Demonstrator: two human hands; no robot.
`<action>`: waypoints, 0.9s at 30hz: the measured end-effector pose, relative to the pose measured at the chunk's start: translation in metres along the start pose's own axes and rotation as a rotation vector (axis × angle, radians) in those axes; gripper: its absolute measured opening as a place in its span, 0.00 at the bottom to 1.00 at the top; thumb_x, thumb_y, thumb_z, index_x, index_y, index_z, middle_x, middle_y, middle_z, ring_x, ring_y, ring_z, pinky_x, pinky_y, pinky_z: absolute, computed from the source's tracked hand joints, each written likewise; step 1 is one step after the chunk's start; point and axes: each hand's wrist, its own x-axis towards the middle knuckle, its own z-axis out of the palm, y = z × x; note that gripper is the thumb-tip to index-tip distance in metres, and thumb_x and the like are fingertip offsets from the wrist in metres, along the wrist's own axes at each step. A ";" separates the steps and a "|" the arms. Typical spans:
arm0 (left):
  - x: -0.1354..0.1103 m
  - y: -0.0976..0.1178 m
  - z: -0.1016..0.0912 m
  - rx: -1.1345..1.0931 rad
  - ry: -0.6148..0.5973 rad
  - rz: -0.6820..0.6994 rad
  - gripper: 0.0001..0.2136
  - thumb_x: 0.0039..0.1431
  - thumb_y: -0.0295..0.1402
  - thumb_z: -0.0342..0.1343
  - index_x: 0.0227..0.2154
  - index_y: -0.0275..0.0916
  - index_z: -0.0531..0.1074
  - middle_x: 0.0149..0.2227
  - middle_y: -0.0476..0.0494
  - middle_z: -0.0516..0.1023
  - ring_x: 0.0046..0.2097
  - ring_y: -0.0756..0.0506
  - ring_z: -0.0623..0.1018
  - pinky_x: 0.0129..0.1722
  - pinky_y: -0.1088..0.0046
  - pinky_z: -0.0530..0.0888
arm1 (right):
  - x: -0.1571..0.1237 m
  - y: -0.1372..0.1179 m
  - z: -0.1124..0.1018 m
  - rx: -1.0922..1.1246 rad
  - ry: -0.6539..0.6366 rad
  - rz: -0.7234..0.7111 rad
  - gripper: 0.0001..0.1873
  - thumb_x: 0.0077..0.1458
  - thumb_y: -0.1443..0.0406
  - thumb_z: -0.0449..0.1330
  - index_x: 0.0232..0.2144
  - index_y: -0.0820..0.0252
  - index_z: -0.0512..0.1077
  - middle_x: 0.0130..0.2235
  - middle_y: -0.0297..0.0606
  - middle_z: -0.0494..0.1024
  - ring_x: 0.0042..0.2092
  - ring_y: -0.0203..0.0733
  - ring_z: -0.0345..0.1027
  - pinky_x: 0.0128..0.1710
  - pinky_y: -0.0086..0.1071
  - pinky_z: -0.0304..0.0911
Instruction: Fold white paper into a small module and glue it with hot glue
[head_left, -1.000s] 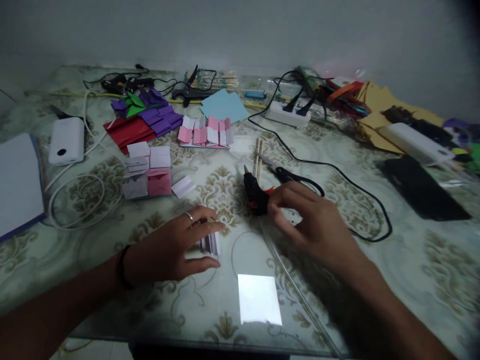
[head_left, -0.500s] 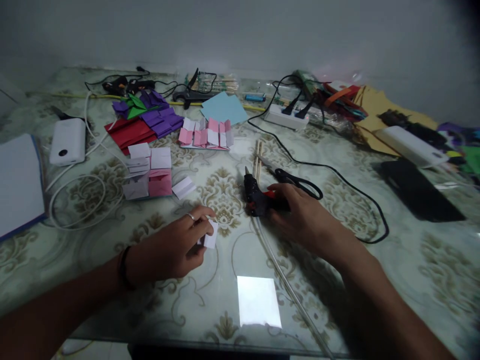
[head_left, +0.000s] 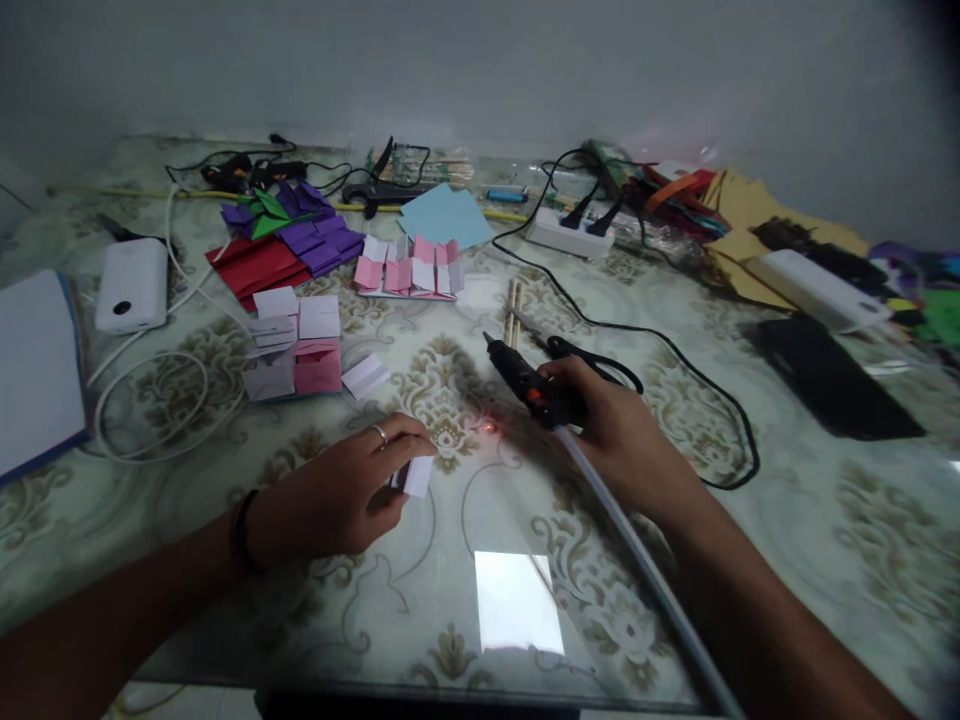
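Note:
My left hand (head_left: pixel 349 490) pinches a small folded white paper piece (head_left: pixel 417 477) between thumb and fingers, low over the table. In my right hand (head_left: pixel 611 430) is a black hot glue gun (head_left: pixel 517 375), its nozzle pointing up and left. A long clear glue stick (head_left: pixel 637 555) sticks out of its back end toward me. A small red light shows on the glass under the gun. Left of the gun lies a loose folded white paper (head_left: pixel 366 376), beside a block of folded white and pink papers (head_left: pixel 319 368). A second pink and white block (head_left: pixel 411 268) stands behind.
Scissors (head_left: pixel 592 362) and thin wooden sticks (head_left: pixel 514 312) lie just beyond the gun. A black cable loops right from a white power strip (head_left: pixel 570 235). Purple folded papers (head_left: pixel 322 243), a white power bank (head_left: pixel 133 284), and a black phone-like slab (head_left: pixel 836 378) lie around.
My right hand has lifted and tilted the glue gun off the table, swinging the glue stick to the right. My left hand keeps its hold on the paper, nearly still.

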 end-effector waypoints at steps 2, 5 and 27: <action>0.000 0.000 0.000 -0.008 0.011 0.002 0.26 0.56 0.18 0.54 0.58 0.40 0.65 0.59 0.37 0.70 0.61 0.40 0.73 0.62 0.59 0.74 | 0.000 0.000 -0.002 0.019 0.015 0.039 0.12 0.53 0.61 0.59 0.40 0.58 0.71 0.29 0.34 0.76 0.26 0.41 0.67 0.27 0.31 0.58; 0.000 0.001 0.001 0.002 0.012 0.001 0.25 0.55 0.18 0.54 0.56 0.39 0.65 0.57 0.37 0.70 0.60 0.40 0.73 0.61 0.59 0.74 | 0.002 0.001 -0.002 0.039 0.040 0.095 0.09 0.54 0.59 0.59 0.36 0.58 0.71 0.24 0.32 0.72 0.24 0.39 0.62 0.25 0.31 0.55; 0.001 -0.006 0.000 0.005 0.015 0.027 0.13 0.66 0.22 0.54 0.51 0.38 0.72 0.55 0.36 0.72 0.59 0.40 0.75 0.59 0.61 0.75 | 0.002 -0.006 0.006 0.708 -0.182 0.371 0.23 0.52 0.47 0.69 0.25 0.56 0.67 0.20 0.25 0.60 0.22 0.34 0.55 0.27 0.35 0.71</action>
